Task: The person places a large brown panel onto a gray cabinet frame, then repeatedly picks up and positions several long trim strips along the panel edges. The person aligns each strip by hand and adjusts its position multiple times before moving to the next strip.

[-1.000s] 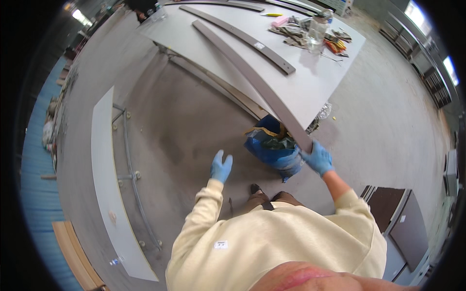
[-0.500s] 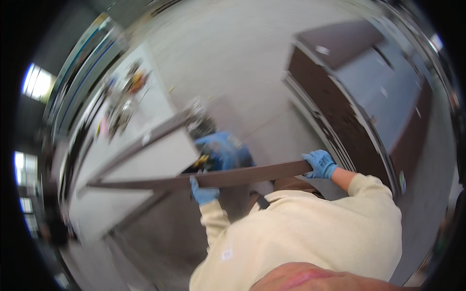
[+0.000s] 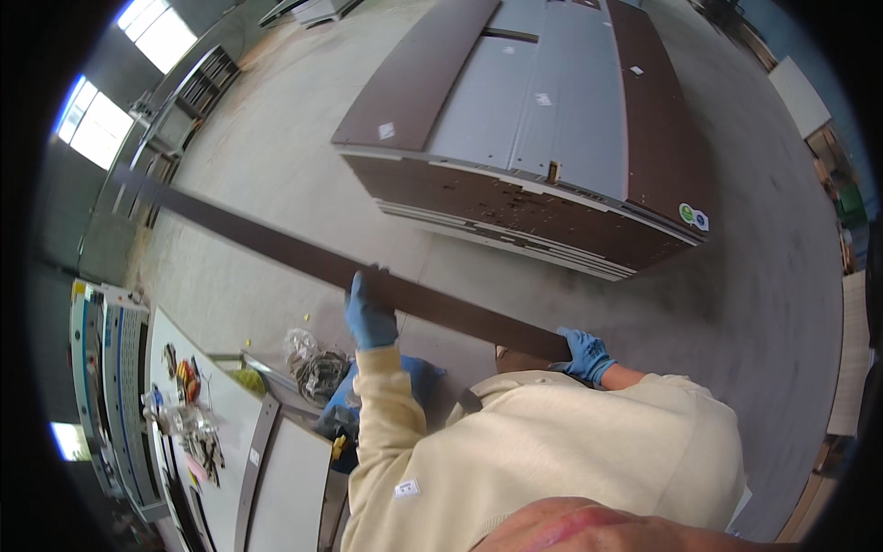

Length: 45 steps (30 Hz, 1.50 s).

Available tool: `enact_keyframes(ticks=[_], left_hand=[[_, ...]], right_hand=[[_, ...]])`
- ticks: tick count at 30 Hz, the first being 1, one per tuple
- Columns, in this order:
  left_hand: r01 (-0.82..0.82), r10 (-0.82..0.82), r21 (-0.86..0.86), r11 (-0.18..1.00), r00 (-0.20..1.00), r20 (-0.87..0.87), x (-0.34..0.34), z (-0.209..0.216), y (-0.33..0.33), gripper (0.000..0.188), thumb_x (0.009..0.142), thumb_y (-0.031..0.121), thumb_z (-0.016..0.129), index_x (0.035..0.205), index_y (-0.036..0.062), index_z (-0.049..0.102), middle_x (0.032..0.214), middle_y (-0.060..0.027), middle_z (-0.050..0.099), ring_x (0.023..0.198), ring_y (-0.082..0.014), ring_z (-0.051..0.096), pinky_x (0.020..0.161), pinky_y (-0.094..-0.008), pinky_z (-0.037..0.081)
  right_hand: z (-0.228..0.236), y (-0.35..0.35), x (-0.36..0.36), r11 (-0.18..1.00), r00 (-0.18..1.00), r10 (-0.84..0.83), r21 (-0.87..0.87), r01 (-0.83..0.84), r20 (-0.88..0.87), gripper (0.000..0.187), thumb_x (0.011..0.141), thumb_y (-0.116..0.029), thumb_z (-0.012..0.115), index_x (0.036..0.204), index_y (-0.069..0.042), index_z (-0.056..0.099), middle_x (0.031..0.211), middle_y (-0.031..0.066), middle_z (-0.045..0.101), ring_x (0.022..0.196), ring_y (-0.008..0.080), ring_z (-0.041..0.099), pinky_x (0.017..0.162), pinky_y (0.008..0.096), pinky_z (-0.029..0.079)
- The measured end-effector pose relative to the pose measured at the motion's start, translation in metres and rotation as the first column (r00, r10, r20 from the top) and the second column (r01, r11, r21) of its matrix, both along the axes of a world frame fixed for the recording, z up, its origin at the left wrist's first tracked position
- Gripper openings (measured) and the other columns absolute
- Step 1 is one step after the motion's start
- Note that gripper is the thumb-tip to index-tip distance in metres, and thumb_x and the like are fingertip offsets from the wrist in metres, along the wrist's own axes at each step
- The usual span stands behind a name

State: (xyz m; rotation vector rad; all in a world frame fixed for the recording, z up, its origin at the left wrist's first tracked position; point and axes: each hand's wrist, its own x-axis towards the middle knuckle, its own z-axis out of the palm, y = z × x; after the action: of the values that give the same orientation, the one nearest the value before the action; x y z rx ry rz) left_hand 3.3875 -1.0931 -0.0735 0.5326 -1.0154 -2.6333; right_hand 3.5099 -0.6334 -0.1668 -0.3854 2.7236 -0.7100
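Note:
A long, narrow dark-brown strip (image 3: 262, 241) stretches slantwise in front of me, its far end up at the left and its near end by my right side. My left hand (image 3: 372, 317), in a blue glove, grips it near the middle, fingers wrapped over its edge. Also gloved in blue, my right hand (image 3: 585, 355) is closed on the near right end, close to my body. The strip is held in the air, touching neither the floor nor the panel stack. Its far left end is slightly blurred.
A large stack of brown and grey panels (image 3: 515, 198) stands ahead. At lower left is a white-topped bench (image 3: 225, 391) with hand tools (image 3: 189, 379) and another brown bar (image 3: 258, 451) across it. A blue bag (image 3: 418, 379) and clear plastic wrap (image 3: 299, 345) lie beside the bench.
I have turned left-to-right: the panel stack now lies ahead and the bench has shifted to the lower left. The strip, still in both hands, has swung away from the bench.

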Motion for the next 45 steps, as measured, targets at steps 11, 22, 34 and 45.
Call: enact_keyframes(ticks=[11,22,34,45], left_hand=[[0.475,-0.474,-0.010,0.880,0.878,0.065,-0.288,0.008,0.214,0.025,0.100,0.017,0.067,0.118,-0.0005,0.066,0.105,-0.0150,0.073,0.097,-0.0294,0.071,0.088,-0.0426,0.059],[0.771,-0.763,-0.204,0.603,0.633,0.133,-0.505,-0.064,0.302,0.022,0.098,0.016,0.065,0.116,0.0023,0.065,0.102,-0.0115,0.072,0.092,-0.0258,0.072,0.082,-0.0389,0.060],[0.848,-0.793,-0.268,0.458,0.525,0.308,-0.720,-0.106,0.312,0.038,0.094,0.015,0.067,0.129,0.0002,0.061,0.113,-0.0141,0.071,0.098,-0.0301,0.070,0.086,-0.0417,0.058],[0.143,-0.624,-0.922,-0.360,0.698,0.351,-0.711,-0.105,0.293,0.071,0.085,0.030,0.073,0.146,-0.0018,0.054,0.130,-0.0224,0.069,0.120,-0.0396,0.066,0.102,-0.0460,0.053]], right_hand=[[0.031,0.031,-0.018,0.799,0.815,-0.576,-0.162,0.579,0.070,0.090,0.068,-0.062,0.086,0.133,-0.008,0.057,0.118,0.0226,0.069,0.109,0.0429,0.067,0.091,0.0498,0.054],[0.053,-0.081,-0.133,0.505,0.536,-0.839,-0.231,0.831,0.095,0.094,0.075,-0.052,0.086,0.146,-0.001,0.051,0.123,0.0261,0.069,0.112,0.0414,0.069,0.092,0.0479,0.056],[0.061,-0.234,-0.348,0.312,0.287,-0.950,-0.325,0.893,-0.125,0.082,0.082,-0.039,0.086,0.143,0.004,0.053,0.104,0.0241,0.074,0.097,0.0414,0.073,0.085,0.0487,0.057],[0.015,-0.244,-0.399,0.129,0.159,-0.984,-0.310,0.942,0.076,0.079,0.092,-0.031,0.077,0.151,0.004,0.039,0.133,0.0282,0.060,0.122,0.0413,0.061,0.100,0.0489,0.051]])
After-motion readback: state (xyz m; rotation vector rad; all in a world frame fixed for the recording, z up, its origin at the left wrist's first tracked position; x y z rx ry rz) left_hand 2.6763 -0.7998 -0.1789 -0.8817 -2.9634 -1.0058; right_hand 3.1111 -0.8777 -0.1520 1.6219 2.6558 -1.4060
